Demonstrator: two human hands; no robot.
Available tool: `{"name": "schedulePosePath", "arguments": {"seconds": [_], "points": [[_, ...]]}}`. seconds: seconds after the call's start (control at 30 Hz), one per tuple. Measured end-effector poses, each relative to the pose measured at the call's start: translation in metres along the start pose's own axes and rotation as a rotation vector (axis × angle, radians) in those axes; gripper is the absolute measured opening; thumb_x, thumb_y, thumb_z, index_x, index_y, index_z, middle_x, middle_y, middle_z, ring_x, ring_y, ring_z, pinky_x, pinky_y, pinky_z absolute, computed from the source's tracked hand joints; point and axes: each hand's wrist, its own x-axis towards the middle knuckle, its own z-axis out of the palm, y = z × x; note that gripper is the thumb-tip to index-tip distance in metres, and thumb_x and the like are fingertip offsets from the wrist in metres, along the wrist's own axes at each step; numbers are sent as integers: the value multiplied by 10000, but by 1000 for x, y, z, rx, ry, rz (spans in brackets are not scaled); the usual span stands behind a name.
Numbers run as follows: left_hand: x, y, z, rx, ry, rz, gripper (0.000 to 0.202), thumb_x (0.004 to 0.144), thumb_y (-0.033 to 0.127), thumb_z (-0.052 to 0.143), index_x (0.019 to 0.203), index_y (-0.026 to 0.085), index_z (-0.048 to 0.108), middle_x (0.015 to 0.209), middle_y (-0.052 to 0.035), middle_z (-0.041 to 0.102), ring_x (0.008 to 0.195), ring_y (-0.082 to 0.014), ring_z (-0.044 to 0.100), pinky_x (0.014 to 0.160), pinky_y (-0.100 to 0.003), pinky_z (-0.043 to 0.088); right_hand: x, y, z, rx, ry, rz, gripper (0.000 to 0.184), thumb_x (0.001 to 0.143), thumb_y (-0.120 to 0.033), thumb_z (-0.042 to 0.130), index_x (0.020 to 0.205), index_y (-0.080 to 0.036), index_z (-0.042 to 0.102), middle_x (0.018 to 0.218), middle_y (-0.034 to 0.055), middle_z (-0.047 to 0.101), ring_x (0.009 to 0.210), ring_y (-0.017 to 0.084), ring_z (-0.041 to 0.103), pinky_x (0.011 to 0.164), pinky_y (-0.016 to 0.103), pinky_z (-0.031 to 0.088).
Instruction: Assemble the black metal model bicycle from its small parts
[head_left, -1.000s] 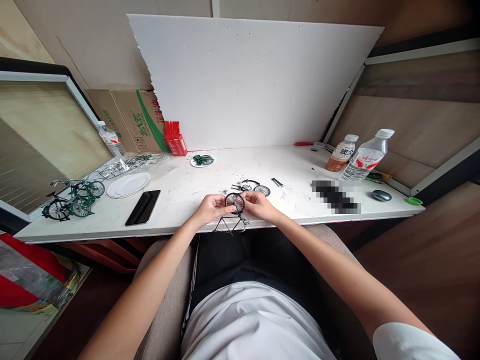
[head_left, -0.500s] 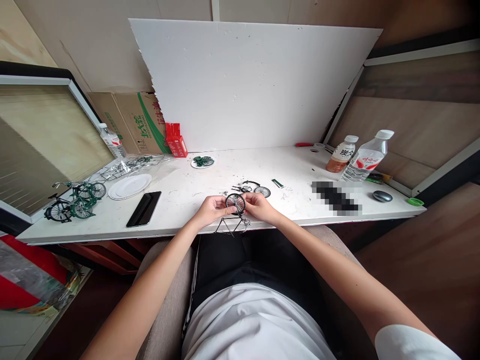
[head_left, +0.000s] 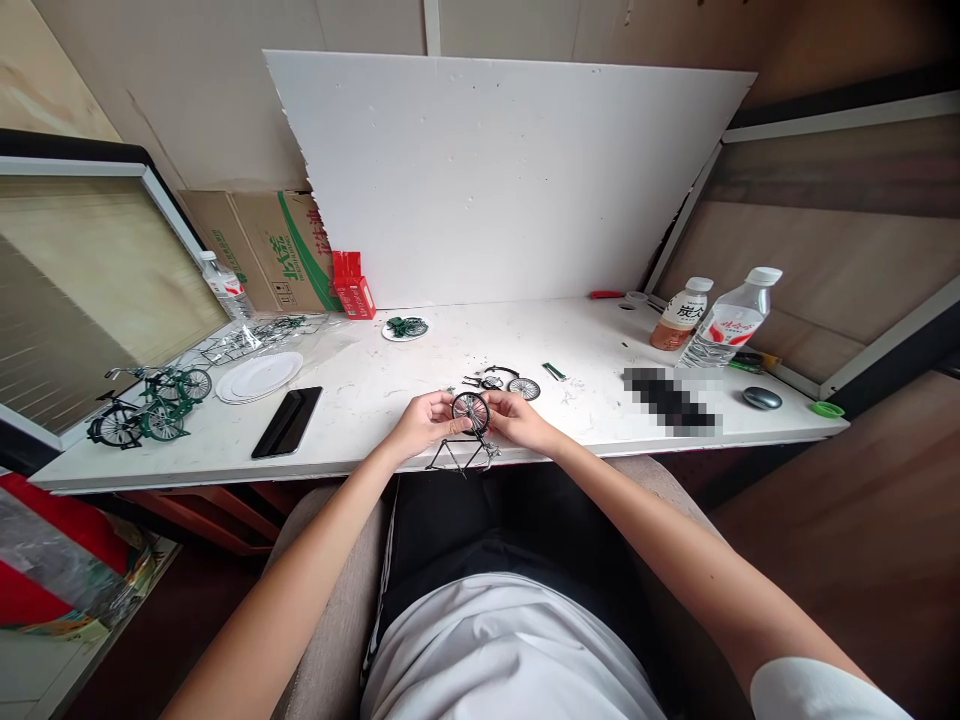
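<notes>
Between my hands, at the table's front edge, is a small model bicycle wheel (head_left: 470, 411) with a black tyre and fine spokes. The thin black bicycle frame (head_left: 459, 456) hangs below it, joined or pressed to it; I cannot tell which. My left hand (head_left: 424, 424) pinches the wheel from the left, thumb along its lower part. From the right, my right hand (head_left: 520, 422) has its fingertips closed at the rim. Just beyond lie a loose spoked wheel (head_left: 523, 388), other small black parts (head_left: 491, 380) and a green piece (head_left: 554, 371).
Finished-looking model bicycles (head_left: 154, 403), paper plates (head_left: 259, 377) and a phone (head_left: 287, 422) lie to the left. A small plate (head_left: 405, 328) with green parts sits farther back. On the right stand two bottles (head_left: 681, 315), near a mouse (head_left: 762, 398) and a green cap (head_left: 827, 410).
The view has tilted slightly. My hands stay on the wheel and frame, with hardly any movement visible.
</notes>
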Motion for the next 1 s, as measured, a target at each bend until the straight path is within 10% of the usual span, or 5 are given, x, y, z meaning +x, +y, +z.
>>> {"name": "schedulePosePath", "arguments": {"seconds": [1.0], "points": [[0, -1, 0, -86, -2, -81, 501, 677, 482, 976, 940, 143, 718, 899, -70, 786, 834, -208, 751, 788, -338, 619, 1, 0, 3, -3, 10, 41, 375, 980, -571, 650, 1039, -207, 583, 795, -9, 612, 644, 137, 584, 629, 283, 489]]}}
